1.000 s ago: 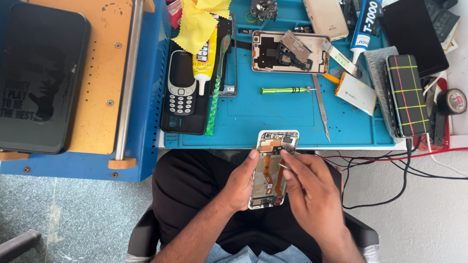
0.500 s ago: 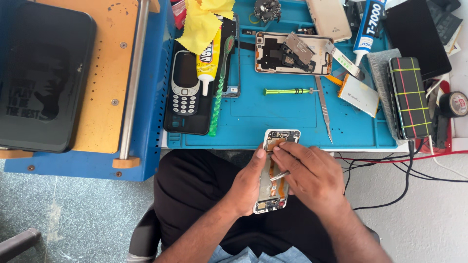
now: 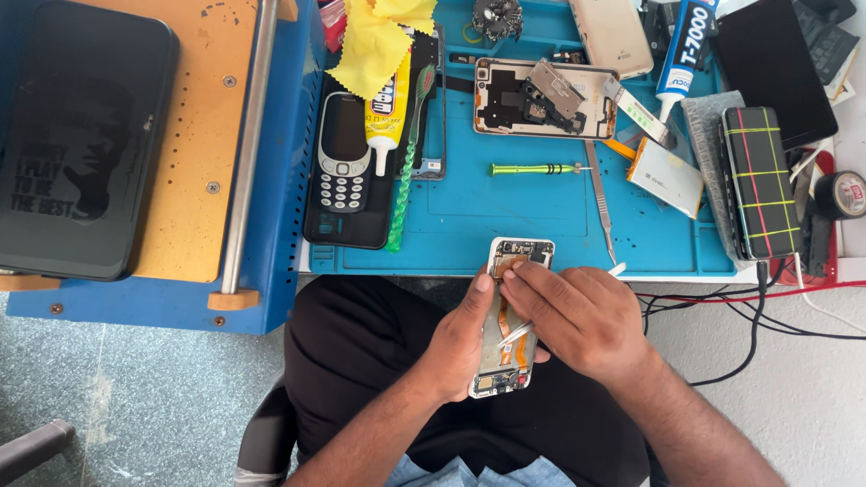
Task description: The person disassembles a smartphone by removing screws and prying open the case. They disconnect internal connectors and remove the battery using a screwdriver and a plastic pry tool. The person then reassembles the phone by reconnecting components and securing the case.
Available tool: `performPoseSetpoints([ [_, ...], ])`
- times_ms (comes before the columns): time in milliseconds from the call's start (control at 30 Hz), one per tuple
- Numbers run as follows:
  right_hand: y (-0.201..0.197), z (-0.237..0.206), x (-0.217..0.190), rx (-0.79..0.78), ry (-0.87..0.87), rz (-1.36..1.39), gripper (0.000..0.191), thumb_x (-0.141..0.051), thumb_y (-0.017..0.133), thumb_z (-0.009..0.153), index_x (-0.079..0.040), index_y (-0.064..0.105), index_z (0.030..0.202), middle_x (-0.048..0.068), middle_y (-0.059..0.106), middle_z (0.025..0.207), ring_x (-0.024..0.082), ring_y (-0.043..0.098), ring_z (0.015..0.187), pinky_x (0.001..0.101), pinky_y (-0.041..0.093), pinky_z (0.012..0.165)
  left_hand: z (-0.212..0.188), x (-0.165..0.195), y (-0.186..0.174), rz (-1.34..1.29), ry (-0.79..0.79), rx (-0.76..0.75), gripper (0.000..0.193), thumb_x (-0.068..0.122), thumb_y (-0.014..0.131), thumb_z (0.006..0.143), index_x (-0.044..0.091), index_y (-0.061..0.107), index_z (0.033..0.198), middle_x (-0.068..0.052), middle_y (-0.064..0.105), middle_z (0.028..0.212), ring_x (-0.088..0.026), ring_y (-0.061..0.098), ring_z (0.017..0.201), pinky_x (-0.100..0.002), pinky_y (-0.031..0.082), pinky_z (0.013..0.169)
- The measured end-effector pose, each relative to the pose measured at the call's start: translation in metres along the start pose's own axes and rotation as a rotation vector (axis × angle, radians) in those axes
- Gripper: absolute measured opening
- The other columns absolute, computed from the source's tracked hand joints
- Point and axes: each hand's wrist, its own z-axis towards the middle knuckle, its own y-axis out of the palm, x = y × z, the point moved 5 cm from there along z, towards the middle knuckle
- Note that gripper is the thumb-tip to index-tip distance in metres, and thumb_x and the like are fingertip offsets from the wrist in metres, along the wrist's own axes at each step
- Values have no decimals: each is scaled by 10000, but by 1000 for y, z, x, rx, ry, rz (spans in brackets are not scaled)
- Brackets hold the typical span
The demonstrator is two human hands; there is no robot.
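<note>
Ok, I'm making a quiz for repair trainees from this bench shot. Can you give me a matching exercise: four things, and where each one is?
Things:
1. opened phone
2. green screwdriver
3. keypad phone
4. yellow cloth

Places:
A. top of the blue mat, over the glue tube
B. flat in the middle of the mat
C. held between left hand and right hand, off the mat
D. on a dark slab at the mat's left edge

Pairs: 1-C, 2-B, 3-D, 4-A

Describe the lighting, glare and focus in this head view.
Head view: even, soft daylight, weak shadows; the blue mat shows mild sheen, no harsh glare; the opened phone between left hand and right hand is sharp; edges bend slightly from the wide lens.
</note>
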Motion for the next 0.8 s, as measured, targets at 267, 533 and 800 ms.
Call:
performPoseSetpoints([
  [267,7,-6,1,-14,-52,-28,321,-107,778,849,10,732,1144,111,718,1124,126,618,686,302,504,568,0,-3,-3,-66,-12,-7,769,645,274,1057,-20,435,1406,-194,633,1092,-245,729,930,-380,647,803],
  [533,7,-4,3,-11,-52,-53,297,-127,796,865,-1,733,1126,103,716,1113,123,618,682,298,504,562,0,-6,-6,-96,-32,2,745,631,286,1064,-20,442,1391,-187,618,1124,-243,712,1001,-442,657,853],
  [800,1,4,6,12,71,107,257,-124,803,871,-27,724,1096,74,704,1122,178,684,789,323,524,616,1,-5,-7,-81,-35,1,737,616,260,1070,-23,456,1383,-192,630,1150,-255,713,1025,-470,643,875],
])
